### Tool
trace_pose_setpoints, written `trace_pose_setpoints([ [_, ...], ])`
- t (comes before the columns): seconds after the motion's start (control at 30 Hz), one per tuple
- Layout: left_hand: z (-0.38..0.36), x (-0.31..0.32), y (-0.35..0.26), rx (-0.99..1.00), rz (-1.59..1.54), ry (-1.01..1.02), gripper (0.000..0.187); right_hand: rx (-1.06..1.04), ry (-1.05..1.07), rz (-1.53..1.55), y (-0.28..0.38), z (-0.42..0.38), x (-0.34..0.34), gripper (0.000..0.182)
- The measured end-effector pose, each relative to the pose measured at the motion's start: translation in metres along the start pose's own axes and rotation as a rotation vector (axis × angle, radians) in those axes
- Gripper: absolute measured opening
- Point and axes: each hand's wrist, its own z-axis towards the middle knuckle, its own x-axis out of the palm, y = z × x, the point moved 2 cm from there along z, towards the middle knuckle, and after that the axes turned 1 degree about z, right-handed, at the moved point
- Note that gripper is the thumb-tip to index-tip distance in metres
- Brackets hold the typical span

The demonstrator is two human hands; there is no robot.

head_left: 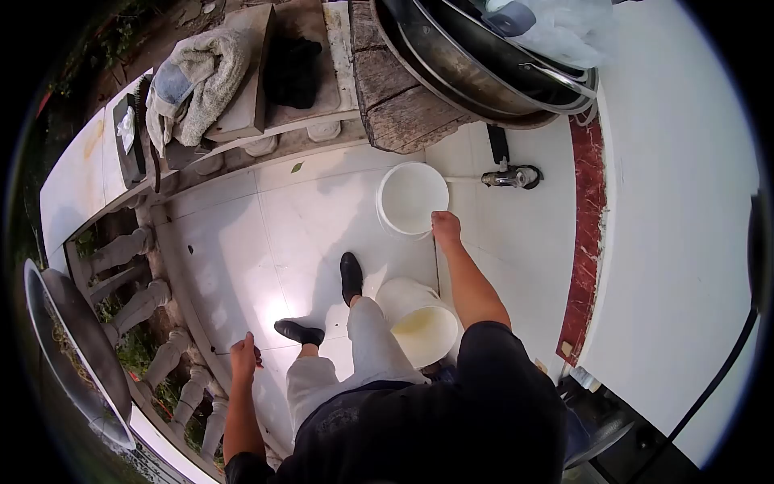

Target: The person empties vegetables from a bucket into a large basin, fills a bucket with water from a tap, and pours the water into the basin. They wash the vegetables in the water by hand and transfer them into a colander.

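Observation:
My right hand (445, 227) is closed at the near right rim of a white bucket (387, 211), which stands below the tap (512, 176). Whether the fingers hold the rim itself or a handle is hard to see. Out to the left, my left hand (244, 355) hangs over the tiled floor with its fingers curled in, and I see nothing in it. Beside my leg a second white bucket (403, 300) leans toward me, with something pale yellow inside.
Large metal pans (476, 68) sit on a wooden block (395, 105) at the top. A grey towel (214, 68) lies on the ledge. Balusters (137, 250) line the left side, where a basin (89, 347) stands. A white surface (669, 161) is at right.

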Motion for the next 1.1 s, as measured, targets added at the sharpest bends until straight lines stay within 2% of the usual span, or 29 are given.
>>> trace_pose_setpoints([
  [0.03, -0.004, 0.0, -0.004, 0.008, -0.008, 0.012, 0.047, 0.157, -0.026, 0.342, 0.022, -0.017, -0.018, 0.022],
  [0.1, -0.005, -0.002, -0.01, 0.028, -0.03, 0.023, 0.046, 0.159, -0.223, 0.655, 0.069, -0.05, -0.067, 0.032],
  [0.13, -0.006, -0.004, -0.01, 0.032, -0.031, 0.017, 0.046, 0.118, -0.27, 0.709, 0.102, -0.071, -0.092, 0.04],
  [0.2, -0.008, -0.01, -0.003, 0.021, -0.02, -0.002, 0.046, 0.037, -0.309, 0.612, 0.144, -0.085, -0.133, 0.053],
  [0.3, -0.013, -0.023, 0.009, 0.02, -0.072, -0.026, 0.048, 0.083, -0.209, 0.286, 0.205, -0.077, -0.153, 0.056],
  [0.37, -0.026, -0.031, 0.016, 0.019, -0.088, -0.065, 0.047, 0.192, -0.131, 0.135, 0.218, -0.058, -0.147, 0.046],
  [0.43, -0.036, -0.039, 0.02, 0.013, -0.115, -0.102, 0.047, 0.146, -0.093, 0.07, 0.206, -0.026, -0.151, 0.035],
  [0.53, -0.059, -0.046, 0.021, -0.01, -0.179, -0.123, 0.047, -0.008, 0.038, -0.209, 0.203, -0.025, -0.166, 0.028],
  [0.63, -0.069, -0.05, 0.033, -0.027, -0.215, -0.151, 0.047, -0.146, 0.082, -0.5, 0.215, -0.024, -0.177, 0.026],
  [0.77, -0.074, -0.06, 0.051, -0.05, -0.267, -0.176, 0.047, -0.216, 0.19, -0.944, 0.226, -0.01, -0.175, 0.025],
  [0.9, -0.087, -0.065, 0.054, -0.032, -0.272, -0.175, 0.048, -0.301, 0.056, -0.969, 0.217, -0.006, -0.174, 0.026],
  [1.0, -0.093, -0.072, 0.058, -0.01, -0.287, -0.154, 0.048, -0.258, 0.08, -0.833, 0.217, -0.013, -0.178, 0.035],
  [1.1, -0.095, -0.083, 0.067, 0.005, -0.315, -0.148, 0.048, -0.291, -0.107, -0.738, 0.201, -0.028, -0.186, 0.046],
])
